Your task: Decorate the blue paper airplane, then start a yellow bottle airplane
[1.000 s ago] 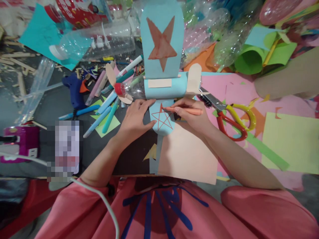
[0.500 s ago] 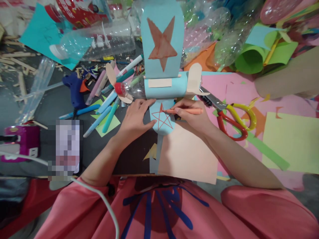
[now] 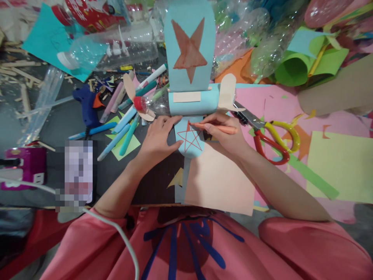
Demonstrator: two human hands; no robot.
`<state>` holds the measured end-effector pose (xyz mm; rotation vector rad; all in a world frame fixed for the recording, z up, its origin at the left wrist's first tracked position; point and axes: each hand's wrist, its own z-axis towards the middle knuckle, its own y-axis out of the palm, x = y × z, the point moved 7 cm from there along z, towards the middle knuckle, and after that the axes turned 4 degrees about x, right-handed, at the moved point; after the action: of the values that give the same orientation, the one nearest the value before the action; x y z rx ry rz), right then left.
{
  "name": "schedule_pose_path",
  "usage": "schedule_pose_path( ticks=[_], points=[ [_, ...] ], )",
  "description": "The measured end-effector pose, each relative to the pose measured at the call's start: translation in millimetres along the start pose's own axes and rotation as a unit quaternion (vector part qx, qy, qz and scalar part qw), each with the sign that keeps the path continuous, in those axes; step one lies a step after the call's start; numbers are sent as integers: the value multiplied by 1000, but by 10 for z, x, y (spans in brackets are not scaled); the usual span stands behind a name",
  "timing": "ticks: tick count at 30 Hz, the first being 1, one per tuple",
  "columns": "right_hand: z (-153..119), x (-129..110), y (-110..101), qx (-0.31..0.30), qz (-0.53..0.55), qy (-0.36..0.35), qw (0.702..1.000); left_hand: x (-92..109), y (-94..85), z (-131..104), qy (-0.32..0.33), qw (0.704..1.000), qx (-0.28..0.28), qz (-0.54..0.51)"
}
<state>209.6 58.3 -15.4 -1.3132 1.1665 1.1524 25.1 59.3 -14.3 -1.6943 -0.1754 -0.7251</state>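
The pen (image 3: 227, 129) tip has moved up slightly, to the top point of a red-outlined star (image 3: 189, 137) on the lower wing (image 3: 190, 154) of a bottle plane (image 3: 194, 104).
The right hand (image 3: 226, 134) pinches the pen between thumb and fingers. The left hand (image 3: 161, 135) rests at the wing's left edge, thumb spread away from its fingers. The plane lies straight ahead of the person; scissors (image 3: 257, 124) lie to its right.

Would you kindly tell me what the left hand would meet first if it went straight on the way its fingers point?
Likely the light blue paper sleeve around the clear plastic bottle, just beyond the fingertips; depth is unclear, so the left hand might slip underneath.
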Motion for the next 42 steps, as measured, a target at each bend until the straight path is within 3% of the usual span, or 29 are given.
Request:
schedule_pose_path(
  ticks=[8,19,30,42],
  points=[
    [-17,21,27,-24,9,30,999,-5,-6,-1,0,1000,-1,-3],
    [1,1,-6,8,-6,12,1000,5,-21,-2,0,1000,3,-5],
    [-9,33,24,-19,23,53,998,-1,-9,-3,0,1000,5,2],
    [-3,37,21,-6,27,39,999,-14,-8,-3,1,1000,9,-4]
  ],
)
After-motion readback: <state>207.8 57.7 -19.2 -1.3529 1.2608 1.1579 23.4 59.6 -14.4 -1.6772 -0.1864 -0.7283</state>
